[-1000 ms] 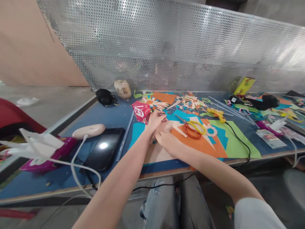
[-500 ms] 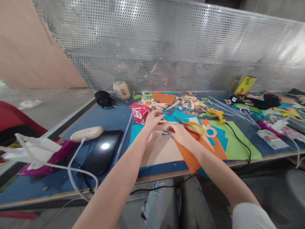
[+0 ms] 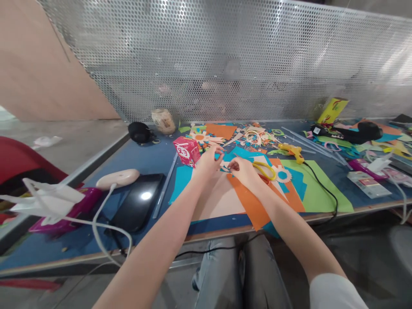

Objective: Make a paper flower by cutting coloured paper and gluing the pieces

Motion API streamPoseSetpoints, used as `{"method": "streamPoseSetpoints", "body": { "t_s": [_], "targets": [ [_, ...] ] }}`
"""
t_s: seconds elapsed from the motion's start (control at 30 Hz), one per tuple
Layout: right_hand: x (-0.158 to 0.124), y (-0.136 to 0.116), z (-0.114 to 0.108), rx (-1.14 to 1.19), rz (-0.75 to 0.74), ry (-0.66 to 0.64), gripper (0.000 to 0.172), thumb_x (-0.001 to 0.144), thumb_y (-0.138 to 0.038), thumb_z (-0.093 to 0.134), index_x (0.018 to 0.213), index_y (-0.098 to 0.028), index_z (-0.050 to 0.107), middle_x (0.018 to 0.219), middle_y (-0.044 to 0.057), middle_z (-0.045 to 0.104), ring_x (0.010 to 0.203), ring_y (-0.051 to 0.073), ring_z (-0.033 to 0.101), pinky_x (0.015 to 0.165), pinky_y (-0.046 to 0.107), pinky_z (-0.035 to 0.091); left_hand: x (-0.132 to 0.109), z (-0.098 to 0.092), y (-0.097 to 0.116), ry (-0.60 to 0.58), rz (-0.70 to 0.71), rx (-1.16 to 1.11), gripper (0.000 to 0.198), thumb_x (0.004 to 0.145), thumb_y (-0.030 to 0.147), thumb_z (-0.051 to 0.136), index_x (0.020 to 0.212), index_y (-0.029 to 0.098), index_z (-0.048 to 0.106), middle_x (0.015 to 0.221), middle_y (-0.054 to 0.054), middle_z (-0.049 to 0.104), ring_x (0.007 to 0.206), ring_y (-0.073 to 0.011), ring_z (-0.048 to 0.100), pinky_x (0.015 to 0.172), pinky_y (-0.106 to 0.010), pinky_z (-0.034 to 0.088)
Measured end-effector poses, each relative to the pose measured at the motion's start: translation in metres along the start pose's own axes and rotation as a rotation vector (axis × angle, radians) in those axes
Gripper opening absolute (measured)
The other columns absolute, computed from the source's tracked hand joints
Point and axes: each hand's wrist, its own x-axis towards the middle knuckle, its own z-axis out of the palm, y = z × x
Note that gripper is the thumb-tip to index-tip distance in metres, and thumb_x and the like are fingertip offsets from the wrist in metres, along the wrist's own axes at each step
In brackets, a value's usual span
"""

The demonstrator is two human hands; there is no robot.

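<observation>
My left hand (image 3: 208, 160) is over the stacked coloured paper, fingers curled in; whatever they grip is too small to make out. Facing it, my right hand (image 3: 243, 168) pinches a small pale piece of paper (image 3: 225, 165) in the gap between the hands. Under both lies a peach paper sheet (image 3: 219, 197), with an orange sheet (image 3: 252, 206) below my right wrist. Scissors with yellow and orange handles (image 3: 268, 169) lie just right of my right hand, their blades hidden by it. A pink box (image 3: 186, 151) stands beside my left hand.
A yellow glue gun (image 3: 291, 151) with a black cord lies right, near a blue paper ring (image 3: 283, 175) and a green sheet (image 3: 322, 189). Paper scraps (image 3: 254, 136) cover the back. On the left are a black phone (image 3: 138, 201) and a purple tissue box (image 3: 74, 212).
My hands have drawn slightly apart, and the pale paper between them shows less. My right hand now covers the scissor blades. The view has shifted a little.
</observation>
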Motion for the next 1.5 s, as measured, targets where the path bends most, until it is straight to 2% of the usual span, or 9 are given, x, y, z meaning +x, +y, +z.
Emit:
{"method": "streamPoseSetpoints", "body": {
  "t_s": [0.17, 0.37, 0.57, 0.67, 0.97, 1.17, 1.37, 1.5],
  "targets": [
    [-0.001, 0.001, -0.006, 0.006, 0.04, -0.005, 0.015, 0.066, -0.001, 0.053, 0.07, -0.015, 0.056, 0.069, 0.001, 0.064, 0.065, 0.011, 0.059, 0.064, 0.023, 0.046, 0.004, 0.001, -0.009, 0.067, -0.013, 0.063, 0.012, 0.075, 0.017, 0.05, 0.086, 0.019, 0.055, 0.092, -0.006, 0.064, 0.087, -0.0177, 0.059, 0.076, -0.027, 0.045],
    [-0.003, -0.003, -0.014, -0.017, 0.069, 0.033, 0.011, 0.068, -0.005, 0.055, 0.071, -0.015, 0.057, 0.07, 0.002, 0.064, 0.066, 0.012, 0.06, 0.063, 0.023, 0.047, 0.006, 0.002, -0.011, -0.045, -0.059, 0.106, 0.013, 0.071, 0.012, 0.052, 0.081, 0.02, 0.056, 0.089, -0.005, 0.066, 0.085, -0.019, 0.06, 0.077, -0.027, 0.044],
    [-0.002, -0.007, -0.001, -0.172, -0.023, -0.072, 0.03, 0.069, 0.0, 0.052, 0.093, -0.016, 0.06, 0.09, 0.006, 0.067, 0.073, 0.014, 0.062, 0.071, 0.026, 0.048, 0.007, 0.004, -0.01, -0.023, -0.065, 0.023, 0.01, 0.071, 0.014, 0.053, 0.079, 0.02, 0.056, 0.085, -0.004, 0.066, 0.082, -0.0179, 0.061, 0.076, -0.027, 0.045],
    [-0.002, -0.006, 0.003, -0.207, -0.053, -0.104, 0.031, 0.072, -0.001, 0.05, 0.097, -0.015, 0.06, 0.092, 0.008, 0.068, 0.079, 0.017, 0.063, 0.075, 0.028, 0.047, 0.008, 0.004, -0.009, 0.002, -0.085, -0.045, 0.007, 0.07, 0.017, 0.056, 0.077, 0.02, 0.056, 0.084, -0.004, 0.065, 0.081, -0.0168, 0.061, 0.075, -0.026, 0.046],
    [-0.002, -0.003, 0.003, -0.195, -0.102, -0.106, 0.024, 0.069, 0.001, 0.049, 0.08, -0.016, 0.063, 0.083, 0.005, 0.067, 0.076, 0.015, 0.061, 0.074, 0.026, 0.046, 0.01, 0.0, -0.01, 0.129, -0.157, -0.217, 0.007, 0.068, 0.019, 0.058, 0.075, 0.019, 0.058, 0.082, -0.003, 0.065, 0.078, -0.0155, 0.06, 0.064, -0.022, 0.048],
    [-0.003, -0.004, -0.005, -0.198, -0.072, -0.069, 0.025, 0.066, 0.002, 0.048, 0.073, -0.016, 0.064, 0.075, 0.003, 0.066, 0.071, 0.014, 0.059, 0.069, 0.025, 0.045, 0.009, -0.004, -0.009, 0.136, -0.154, -0.103, 0.008, 0.07, 0.018, 0.055, 0.078, 0.018, 0.057, 0.085, -0.003, 0.066, 0.078, -0.0151, 0.061, 0.068, -0.023, 0.048],
    [-0.003, -0.004, -0.013, -0.193, -0.006, -0.015, 0.019, 0.068, -0.003, 0.05, 0.075, -0.015, 0.063, 0.072, 0.003, 0.064, 0.066, 0.013, 0.058, 0.066, 0.024, 0.044, 0.008, -0.004, -0.014, 0.08, -0.089, 0.053, 0.007, 0.072, 0.014, 0.051, 0.077, 0.019, 0.055, 0.085, -0.005, 0.067, 0.082, -0.0177, 0.062, 0.075, -0.026, 0.046],
    [-0.003, -0.005, -0.012, -0.18, 0.005, -0.016, 0.03, 0.066, 0.001, 0.049, 0.087, -0.015, 0.063, 0.073, 0.002, 0.064, 0.068, 0.012, 0.057, 0.067, 0.023, 0.045, 0.008, -0.002, -0.02, -0.037, -0.054, 0.099, 0.011, 0.07, 0.012, 0.053, 0.076, 0.021, 0.055, 0.084, -0.005, 0.067, 0.081, -0.0189, 0.062, 0.073, -0.026, 0.046]
  ]
}}
